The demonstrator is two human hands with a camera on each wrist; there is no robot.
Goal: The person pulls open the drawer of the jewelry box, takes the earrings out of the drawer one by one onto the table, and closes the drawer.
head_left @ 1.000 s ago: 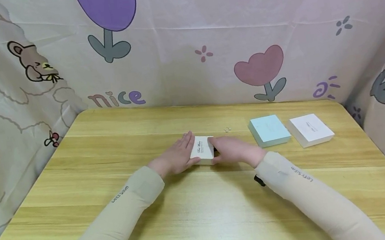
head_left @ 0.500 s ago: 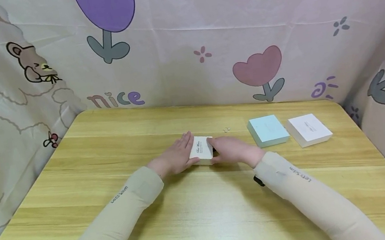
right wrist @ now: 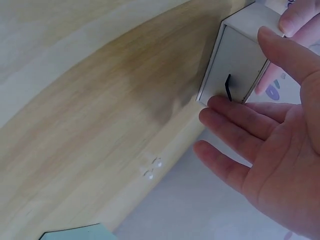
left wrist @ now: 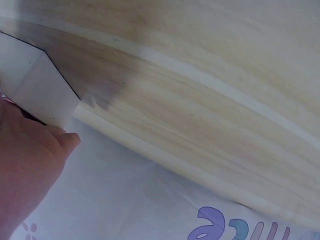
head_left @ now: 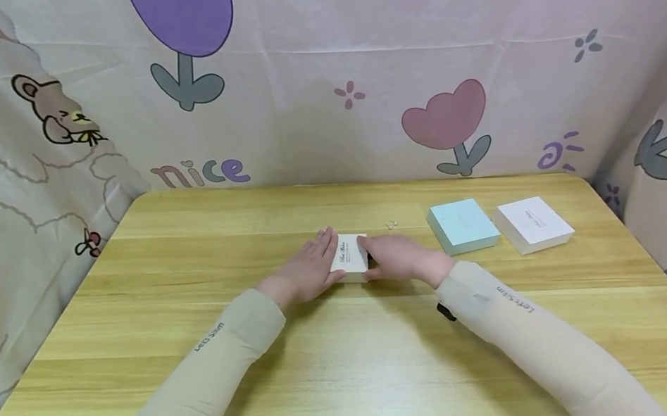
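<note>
A small white drawer box with dark lettering on its lid sits between my two hands on the table. A short black pull tab sticks out of its right end face. My left hand grips the box's left part, thumb on the near side and fingers reaching over to the far side. My right hand spans the tab end, its thumb at one edge and fingertips at the opposite edge, beside the tab. In the left wrist view, only part of the box and left hand show.
Two tiny shiny pieces, like earrings, lie behind my right hand. Farther right stand a pale blue square box and a white square box. A printed curtain hangs along the back of the wooden table.
Both hands keep their hold on the drawer box, which stays almost in place. The view has shifted slightly; the other boxes have not been moved.
</note>
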